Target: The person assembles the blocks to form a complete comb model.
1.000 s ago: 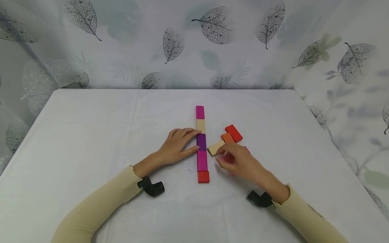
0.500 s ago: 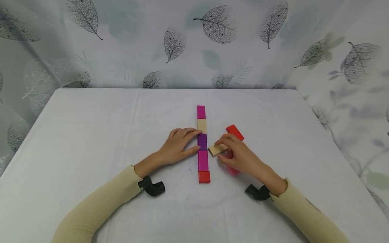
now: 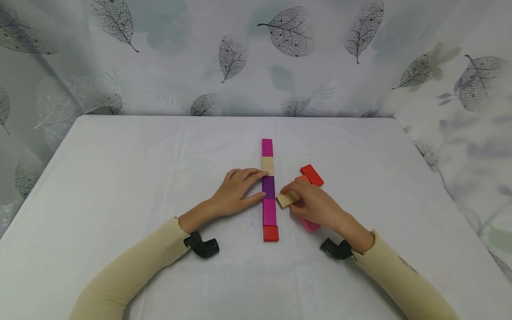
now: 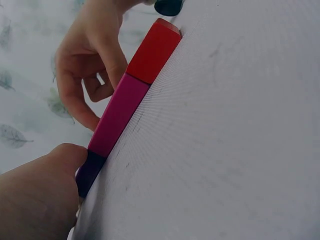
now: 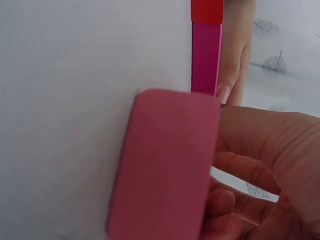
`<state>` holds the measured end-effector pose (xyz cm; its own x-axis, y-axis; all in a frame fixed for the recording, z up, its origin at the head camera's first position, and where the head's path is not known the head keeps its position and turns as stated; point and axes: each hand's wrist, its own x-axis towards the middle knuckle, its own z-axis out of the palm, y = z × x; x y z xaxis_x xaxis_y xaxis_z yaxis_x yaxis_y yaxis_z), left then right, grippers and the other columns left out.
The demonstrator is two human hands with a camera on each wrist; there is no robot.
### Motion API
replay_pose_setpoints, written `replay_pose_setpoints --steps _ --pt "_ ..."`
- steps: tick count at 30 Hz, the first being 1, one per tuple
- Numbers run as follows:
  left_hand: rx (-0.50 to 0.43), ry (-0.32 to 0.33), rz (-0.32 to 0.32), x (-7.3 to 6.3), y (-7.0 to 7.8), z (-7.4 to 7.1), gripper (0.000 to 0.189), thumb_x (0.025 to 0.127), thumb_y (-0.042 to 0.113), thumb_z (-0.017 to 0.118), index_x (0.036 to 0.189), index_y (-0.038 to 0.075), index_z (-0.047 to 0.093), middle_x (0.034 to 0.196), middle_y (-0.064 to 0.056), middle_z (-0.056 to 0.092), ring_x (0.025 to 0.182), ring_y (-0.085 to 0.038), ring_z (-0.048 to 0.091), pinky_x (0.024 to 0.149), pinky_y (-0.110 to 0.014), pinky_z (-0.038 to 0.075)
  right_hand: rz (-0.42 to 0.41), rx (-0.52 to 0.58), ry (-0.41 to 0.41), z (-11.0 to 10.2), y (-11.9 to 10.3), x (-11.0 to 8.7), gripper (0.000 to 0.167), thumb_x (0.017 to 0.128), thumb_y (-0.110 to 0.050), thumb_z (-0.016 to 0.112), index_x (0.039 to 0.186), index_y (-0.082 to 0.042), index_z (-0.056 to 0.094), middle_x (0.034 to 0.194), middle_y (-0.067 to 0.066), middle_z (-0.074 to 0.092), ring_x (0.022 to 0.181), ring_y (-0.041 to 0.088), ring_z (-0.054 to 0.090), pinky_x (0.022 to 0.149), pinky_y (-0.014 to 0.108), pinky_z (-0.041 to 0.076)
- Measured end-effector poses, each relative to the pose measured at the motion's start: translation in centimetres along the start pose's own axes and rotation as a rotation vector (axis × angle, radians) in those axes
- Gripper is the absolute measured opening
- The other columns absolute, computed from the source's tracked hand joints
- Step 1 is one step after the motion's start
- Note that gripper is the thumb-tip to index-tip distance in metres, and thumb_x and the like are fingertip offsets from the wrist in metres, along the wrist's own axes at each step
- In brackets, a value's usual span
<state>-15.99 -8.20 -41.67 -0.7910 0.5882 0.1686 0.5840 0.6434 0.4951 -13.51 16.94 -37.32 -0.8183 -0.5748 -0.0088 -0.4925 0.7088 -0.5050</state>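
Note:
Several flat blocks form a straight row on the table: a far magenta block (image 3: 267, 147), a plain wooden block (image 3: 268, 165), a purple block (image 3: 269, 187), a near magenta block (image 3: 269, 212) and a red block (image 3: 270, 234). My left hand (image 3: 234, 191) touches the row from the left, its index fingertip and thumb tip at the purple block. Just right of the row, my right hand (image 3: 320, 202) pinches another plain wooden block (image 3: 286, 199), tilted, between thumb and fingers. A pink block (image 5: 165, 165) lies under that hand, large in the right wrist view.
Beyond the right hand lie a loose red block (image 3: 312, 175) and a partly covered orange block (image 3: 302, 178). A white cloth (image 3: 140, 155) covers the table, and a leaf-print curtain (image 3: 256, 89) hangs at its back edge. Both wrists carry black camera mounts (image 3: 204, 246).
My right hand has closed its fingers on the loose wooden block, then tilted it and drawn it slightly nearer. The left hand has stayed at the row.

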Motion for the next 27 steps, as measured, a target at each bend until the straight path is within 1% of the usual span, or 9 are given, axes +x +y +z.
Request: replay_pose_setpoints --steps 3,8,17,21,24,27 --pt "0.008 0.001 -0.003 0.02 -0.02 0.02 0.057 0.097 0.040 0.056 0.148 0.017 0.043 0.146 -0.008 0.044 0.135 -0.025 0.038 0.113 -0.051 0.020 0.000 -0.016 0.004 -0.04 -0.06 0.00 0.035 0.081 -0.005 0.073 0.116 -0.005 0.065 0.109 0.007 0.062 0.096 0.019 0.057 0.077 0.032 0.054" --pt "0.007 -0.006 -0.008 0.05 -0.05 0.09 0.058 0.097 0.040 0.056 0.148 0.017 0.042 0.146 -0.008 0.044 0.135 -0.025 0.038 0.113 -0.051 0.020 0.003 -0.023 0.012 -0.12 -0.18 -0.02 0.036 0.081 -0.006 0.074 0.115 -0.005 0.065 0.110 0.008 0.063 0.098 0.020 0.058 0.079 0.034 0.055" --pt "0.001 -0.007 -0.007 0.08 0.08 0.04 0.058 0.097 0.040 0.056 0.149 0.017 0.042 0.146 -0.008 0.043 0.135 -0.025 0.037 0.113 -0.051 0.019 0.022 -0.034 0.026 -0.18 -0.38 -0.12 0.035 0.080 -0.007 0.075 0.114 -0.006 0.065 0.109 0.008 0.063 0.096 0.021 0.059 0.080 0.036 0.055" --pt "0.010 0.004 0.000 0.10 0.21 -0.03 0.057 0.097 0.040 0.055 0.148 0.017 0.043 0.145 -0.008 0.045 0.134 -0.025 0.039 0.112 -0.050 0.020 0.012 -0.046 0.038 -0.23 -0.48 -0.22 0.035 0.080 -0.007 0.075 0.114 -0.006 0.065 0.109 0.008 0.063 0.097 0.020 0.058 0.081 0.037 0.055" --pt "0.017 0.012 0.002 0.07 0.25 -0.06 0.057 0.097 0.040 0.055 0.148 0.017 0.043 0.144 -0.008 0.046 0.134 -0.025 0.039 0.112 -0.050 0.021 0.001 -0.045 0.052 -0.24 -0.54 -0.32 0.035 0.080 -0.008 0.076 0.113 -0.007 0.064 0.108 0.007 0.063 0.093 0.018 0.057 0.077 0.034 0.054" --pt "0.014 0.010 0.006 -0.01 0.28 -0.05 0.056 0.097 0.039 0.054 0.147 0.016 0.044 0.144 -0.008 0.046 0.134 -0.025 0.039 0.112 -0.050 0.022 0.001 -0.031 0.064 -0.18 -0.60 -0.46 0.035 0.080 -0.008 0.076 0.113 -0.008 0.064 0.104 0.005 0.062 0.087 0.015 0.055 0.071 0.028 0.052"
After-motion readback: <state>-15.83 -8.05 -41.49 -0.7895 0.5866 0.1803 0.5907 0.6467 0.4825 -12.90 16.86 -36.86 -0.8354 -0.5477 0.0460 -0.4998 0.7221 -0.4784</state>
